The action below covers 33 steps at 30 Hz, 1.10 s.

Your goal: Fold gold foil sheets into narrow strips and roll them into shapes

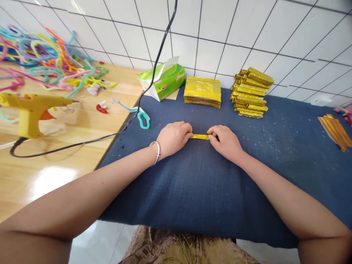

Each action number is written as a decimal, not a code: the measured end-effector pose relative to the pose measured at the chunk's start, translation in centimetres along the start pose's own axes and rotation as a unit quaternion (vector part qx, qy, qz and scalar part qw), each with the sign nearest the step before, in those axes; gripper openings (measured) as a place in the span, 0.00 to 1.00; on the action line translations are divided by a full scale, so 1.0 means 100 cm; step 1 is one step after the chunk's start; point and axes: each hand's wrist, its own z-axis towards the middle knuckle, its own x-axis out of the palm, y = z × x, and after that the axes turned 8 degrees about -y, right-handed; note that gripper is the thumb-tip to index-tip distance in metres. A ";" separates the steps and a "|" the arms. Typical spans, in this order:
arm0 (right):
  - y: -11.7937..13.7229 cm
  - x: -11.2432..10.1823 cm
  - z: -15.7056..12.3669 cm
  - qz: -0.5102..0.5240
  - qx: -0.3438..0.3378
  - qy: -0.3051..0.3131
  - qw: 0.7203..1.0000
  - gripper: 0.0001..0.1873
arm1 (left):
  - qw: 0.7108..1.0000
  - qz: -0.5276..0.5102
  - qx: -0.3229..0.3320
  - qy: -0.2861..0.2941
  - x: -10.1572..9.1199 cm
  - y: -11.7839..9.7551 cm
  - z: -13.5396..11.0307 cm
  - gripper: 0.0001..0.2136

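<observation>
A narrow folded strip of gold foil paper lies on the dark blue cloth in front of me. My left hand, with a silver bangle on the wrist, is closed on the strip's left end. My right hand pinches the right end, fingers curled. Only the middle of the strip shows between the two hands. Behind them sit a flat stack of gold foil sheets and a pile of folded gold strips.
A green tissue pack stands at the cloth's back left. On the wooden table to the left are a yellow glue gun with a black cable and a heap of coloured pipe cleaners. More gold strips lie far right.
</observation>
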 end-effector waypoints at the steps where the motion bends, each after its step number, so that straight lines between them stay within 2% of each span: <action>1: 0.000 0.000 0.000 -0.002 -0.002 0.000 1.000 0.06 | 1.000 -0.007 0.006 0.005 0.000 0.001 0.001 0.07; 7: -0.007 -0.001 -0.002 0.019 -0.088 -0.010 0.996 0.06 | 0.996 -0.057 0.059 0.028 0.000 0.014 0.004 0.06; 11: -0.007 -0.001 -0.005 0.024 -0.134 -0.007 0.991 0.04 | 0.995 -0.024 0.098 0.026 0.001 0.010 0.000 0.06; 18: -0.005 -0.001 -0.014 -0.043 -0.152 -0.023 0.987 0.09 | 0.981 0.072 0.181 -0.004 -0.002 0.000 -0.007 0.10; 25: -0.002 -0.004 -0.022 -0.116 -0.181 -0.044 0.976 0.12 | 0.983 0.069 0.169 0.005 -0.003 -0.004 -0.008 0.11; 28: 0.000 -0.006 -0.025 -0.131 -0.185 -0.056 0.972 0.12 | 0.977 0.083 0.197 0.013 -0.004 -0.013 -0.006 0.15; 33: -0.006 -0.010 -0.030 -0.137 -0.169 -0.089 0.972 0.14 | 0.969 0.124 0.211 -0.009 -0.004 -0.033 0.011 0.13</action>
